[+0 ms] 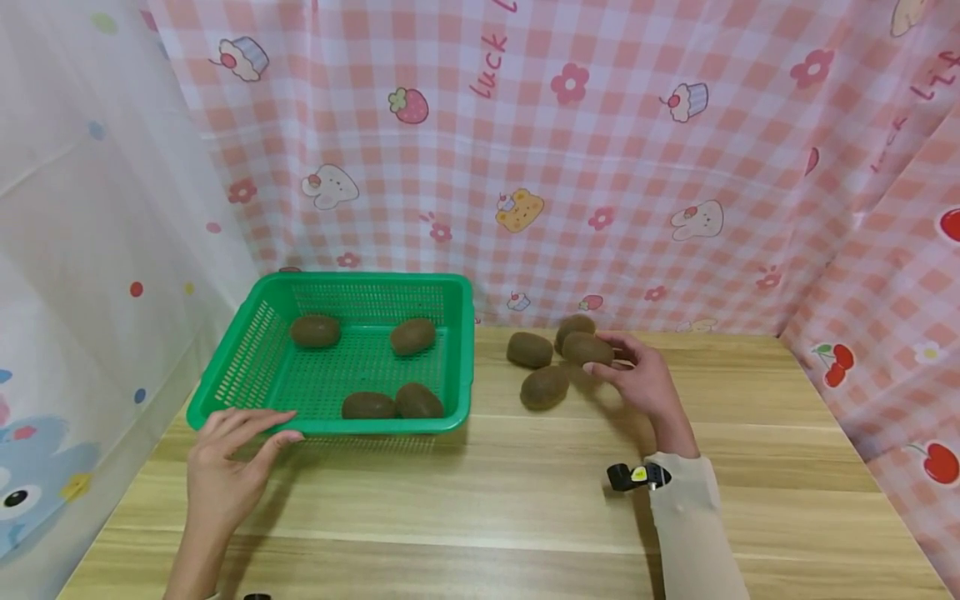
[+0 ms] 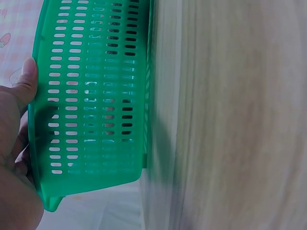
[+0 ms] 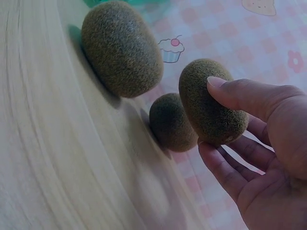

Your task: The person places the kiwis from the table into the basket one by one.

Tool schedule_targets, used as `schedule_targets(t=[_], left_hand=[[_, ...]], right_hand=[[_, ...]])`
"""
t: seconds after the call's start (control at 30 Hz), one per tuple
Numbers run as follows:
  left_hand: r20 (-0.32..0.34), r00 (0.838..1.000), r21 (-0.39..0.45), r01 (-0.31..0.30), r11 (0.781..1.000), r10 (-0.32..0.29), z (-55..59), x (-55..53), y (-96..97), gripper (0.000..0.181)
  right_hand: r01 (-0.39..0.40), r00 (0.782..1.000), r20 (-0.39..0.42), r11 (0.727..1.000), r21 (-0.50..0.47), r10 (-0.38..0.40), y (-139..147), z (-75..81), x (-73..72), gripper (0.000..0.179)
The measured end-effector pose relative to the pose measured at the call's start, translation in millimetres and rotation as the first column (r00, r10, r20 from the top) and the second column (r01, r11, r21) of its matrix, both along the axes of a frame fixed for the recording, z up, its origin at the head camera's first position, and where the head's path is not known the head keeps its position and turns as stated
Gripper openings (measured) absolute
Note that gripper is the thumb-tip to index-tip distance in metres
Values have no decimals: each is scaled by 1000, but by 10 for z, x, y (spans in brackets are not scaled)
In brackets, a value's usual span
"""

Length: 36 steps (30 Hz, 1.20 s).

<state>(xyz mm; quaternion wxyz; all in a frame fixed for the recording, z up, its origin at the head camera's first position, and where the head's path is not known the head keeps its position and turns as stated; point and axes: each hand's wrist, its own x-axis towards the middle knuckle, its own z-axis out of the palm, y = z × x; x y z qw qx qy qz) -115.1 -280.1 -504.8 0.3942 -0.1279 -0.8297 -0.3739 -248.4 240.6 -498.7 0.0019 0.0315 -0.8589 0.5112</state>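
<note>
My right hand (image 1: pixel 647 382) pinches a brown fuzzy kiwi (image 1: pixel 587 349) between thumb and fingers; in the right wrist view that held kiwi (image 3: pixel 208 105) is lifted off the table. Around it lie three more kiwis: one to the left (image 1: pixel 529 349), one nearer me (image 1: pixel 545 389) and one partly hidden behind it (image 1: pixel 574 325). A green plastic basket (image 1: pixel 467 367) stands on the left with several kiwis inside. At its near left corner my left hand (image 1: pixel 225 471) holds the rim, its thumb (image 2: pixel 29 76) seen against the rim in the left wrist view.
The wooden table (image 1: pixel 525 517) runs back to a pink checked cloth (image 1: pixel 585 167). A pale cloth (image 1: pixel 97 250) hangs on the left side, and more patterned cloth (image 1: pixel 892 333) hangs on the right. A black wrist camera (image 1: pixel 637 476) sits on the right sleeve.
</note>
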Motion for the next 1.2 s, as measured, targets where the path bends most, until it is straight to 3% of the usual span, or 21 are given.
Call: schedule_targets(t=[0.3, 0.7, 1.03, 1.2], left_hand=[[4, 1000, -7, 0, 1000, 0, 8, 3, 12, 39], [38, 999, -21, -9, 1000, 10, 36, 18, 25, 38], [-2, 1000, -22, -3, 1000, 3, 40, -11, 33, 37], [11, 1000, -29, -7, 1000, 8, 52, -17, 24, 37]], right_hand=[[9, 1000, 9, 1000, -27, -9, -27, 47, 7, 59], [6, 999, -37, 999, -31, -7, -86, 166, 42, 59], [7, 998, -61, 999, -38, -10, -87, 206, 62, 57], [3, 998, -66, 999, -41, -6, -91, 213, 65, 57]])
